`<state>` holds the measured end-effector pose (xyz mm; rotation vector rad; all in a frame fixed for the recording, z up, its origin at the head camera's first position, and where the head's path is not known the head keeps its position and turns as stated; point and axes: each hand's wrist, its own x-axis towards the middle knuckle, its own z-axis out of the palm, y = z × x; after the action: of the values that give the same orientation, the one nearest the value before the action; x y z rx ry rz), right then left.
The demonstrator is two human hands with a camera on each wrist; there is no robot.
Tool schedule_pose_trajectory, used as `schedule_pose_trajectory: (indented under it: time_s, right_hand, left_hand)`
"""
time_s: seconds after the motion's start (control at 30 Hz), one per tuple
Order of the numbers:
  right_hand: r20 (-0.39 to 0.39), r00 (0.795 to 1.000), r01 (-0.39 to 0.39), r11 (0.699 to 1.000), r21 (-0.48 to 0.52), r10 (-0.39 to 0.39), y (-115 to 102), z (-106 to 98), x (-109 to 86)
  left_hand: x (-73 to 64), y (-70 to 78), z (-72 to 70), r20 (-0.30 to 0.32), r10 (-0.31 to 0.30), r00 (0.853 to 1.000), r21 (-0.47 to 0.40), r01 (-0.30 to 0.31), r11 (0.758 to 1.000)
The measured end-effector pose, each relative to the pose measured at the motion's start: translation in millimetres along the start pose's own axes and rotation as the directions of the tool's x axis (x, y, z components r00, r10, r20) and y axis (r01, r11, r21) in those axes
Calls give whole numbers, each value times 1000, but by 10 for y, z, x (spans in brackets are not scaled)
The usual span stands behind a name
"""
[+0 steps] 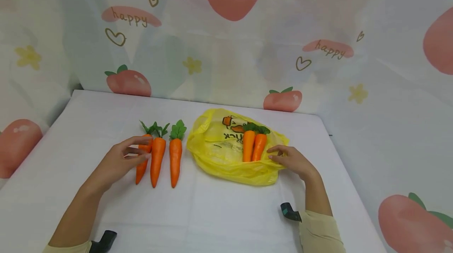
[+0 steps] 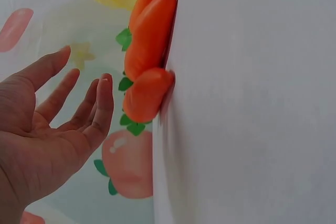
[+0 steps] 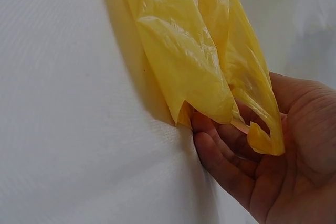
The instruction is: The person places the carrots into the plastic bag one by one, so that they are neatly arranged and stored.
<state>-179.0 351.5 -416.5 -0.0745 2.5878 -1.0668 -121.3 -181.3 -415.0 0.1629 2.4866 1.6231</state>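
My left hand (image 1: 122,160) hovers over the leftmost carrot (image 1: 141,170), its fingers loosely spread. In the left wrist view that hand (image 2: 58,129) holds nothing, with its fingertips apart from the nearest carrot (image 2: 147,95). A middle carrot (image 1: 157,162) and a third carrot (image 1: 175,162) lie alongside, green tops pointing away. To their right spreads a yellow plastic bag (image 1: 209,154) with a printed duck. Two carrots (image 1: 248,146) lie at its mouth, lower ends hidden by the front edge. My right hand (image 1: 291,160) grips the bag's right side, fingers (image 3: 220,166) curled under the plastic.
A white cloth (image 1: 219,213) covers the table. Behind it hangs a printed backdrop (image 1: 230,56) with fruit, hearts and flowers. Dark wrist-worn devices (image 1: 290,211) sit at both sleeves.
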Motion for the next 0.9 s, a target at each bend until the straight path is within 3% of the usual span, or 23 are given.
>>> schedule_pose_trajectory:
  time_s: [0.23,0.4,0.7,0.9]
  right_hand:
    - [-6,1000,2,1000,-13,-2,13,-25,-20]
    - [-4,1000,4,1000,-8,-4,33,-23,-25]
    - [-5,1000,6,1000,-10,-6,4,-20,-19]
    - [3,1000,11,1000,1,-11,-11,-1,-1]
  left_hand:
    - [-58,-46,-98,-25,0,1000,45,1,999]
    - [-77,-79,-151,-26,-39,999,73,41,997]
    - [-41,-157,-225,66,-83,994,75,78,994]
    - [9,-177,-249,87,-85,993,95,77,993]
